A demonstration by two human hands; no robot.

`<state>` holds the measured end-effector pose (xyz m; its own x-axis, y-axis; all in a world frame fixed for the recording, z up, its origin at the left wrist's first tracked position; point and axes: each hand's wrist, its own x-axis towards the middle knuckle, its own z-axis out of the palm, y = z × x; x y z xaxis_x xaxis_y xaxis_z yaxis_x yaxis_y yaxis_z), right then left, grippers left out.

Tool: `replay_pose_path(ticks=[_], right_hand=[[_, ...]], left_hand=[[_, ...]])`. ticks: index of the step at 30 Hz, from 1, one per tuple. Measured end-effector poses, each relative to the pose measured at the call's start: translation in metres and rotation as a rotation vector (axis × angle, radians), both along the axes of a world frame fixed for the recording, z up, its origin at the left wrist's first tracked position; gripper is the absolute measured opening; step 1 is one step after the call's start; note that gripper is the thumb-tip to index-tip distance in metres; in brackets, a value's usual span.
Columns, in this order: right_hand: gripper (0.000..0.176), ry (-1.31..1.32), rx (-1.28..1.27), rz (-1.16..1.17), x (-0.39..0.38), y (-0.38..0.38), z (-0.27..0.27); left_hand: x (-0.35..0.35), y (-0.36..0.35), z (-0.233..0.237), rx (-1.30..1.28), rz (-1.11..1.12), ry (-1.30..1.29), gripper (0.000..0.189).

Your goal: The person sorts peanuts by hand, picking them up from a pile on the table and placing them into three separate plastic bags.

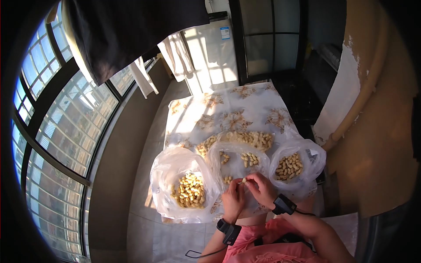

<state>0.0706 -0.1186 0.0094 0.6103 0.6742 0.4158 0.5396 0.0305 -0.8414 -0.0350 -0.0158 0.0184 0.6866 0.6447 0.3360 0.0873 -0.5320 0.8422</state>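
Note:
My left hand (233,200) and my right hand (262,191) meet at the table's near edge, fingertips pinched together on a small pale peanut (244,180). Just beyond them lies the middle plastic bag (214,158), spread open, with small groups of unshelled peanuts (250,159) on it. A larger clear bag (161,175) to the left holds a sunlit heap of peanuts (190,191). On the right, another open bag (316,158) contains more peanuts (289,167). My fingers partly hide the held peanut.
A long pile of peanuts (250,139) in clear plastic lies behind the middle bag. The flowered tablecloth (223,103) stretches to the far side. Dark cloth (140,30) hangs overhead at left, near the barred window (66,127). A pale fridge (210,57) stands behind the table.

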Motion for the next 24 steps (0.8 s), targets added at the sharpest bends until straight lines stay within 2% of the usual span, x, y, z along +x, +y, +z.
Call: replay_pose_path(ticks=[5, 15, 24], right_hand=[[0.015, 0.009, -0.033, 0.005, -0.002, 0.0, 0.007], [0.018, 0.039, -0.041, 0.045, -0.002, -0.001, 0.006], [0.02, 0.051, -0.005, 0.024, -0.003, 0.0, 0.004]], left_hand=[[0.0, 0.001, -0.003, 0.028, -0.007, 0.0, 0.014], [0.0, 0.002, -0.009, 0.015, 0.008, -0.02, 0.015], [-0.002, 0.0, -0.001, -0.026, 0.019, 0.003, 0.026]])
